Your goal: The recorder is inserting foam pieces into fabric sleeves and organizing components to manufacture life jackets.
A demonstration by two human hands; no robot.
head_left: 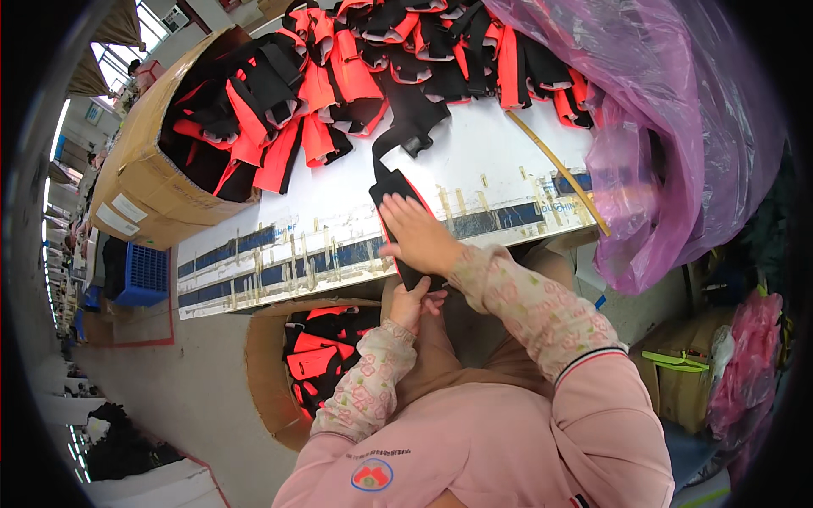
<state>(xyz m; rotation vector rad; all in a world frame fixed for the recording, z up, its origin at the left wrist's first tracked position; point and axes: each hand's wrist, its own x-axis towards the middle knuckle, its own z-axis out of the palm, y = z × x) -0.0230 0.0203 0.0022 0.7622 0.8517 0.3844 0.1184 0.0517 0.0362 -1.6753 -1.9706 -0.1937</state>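
Black strap (pixel 390 184): likely light, floppy; hold edges. Right hand (pixel 422 235) spread flat atop; left hand (pixel 412 306) half-curled, grip unclear.

From where I stand, the work goes on across a broad white table (pixel 339 199), its top crossed near the front edge by dark blue bands and scruffy with strips of tan tape. Along the back lies a thick heap of black and orange-red fabric pieces (pixel 343 68), spilling from the left toward the right. A long, flat black fabric piece with an orange-red edge (pixel 389 183) reaches from the tabletop to the front edge. To the right, a thin, yellowish-tan stick (pixel 562 171) lies aslant, its end at the front edge. A translucent pinkish-purple plastic bag (pixel 677 127) covers the table's right end and droops over the side.
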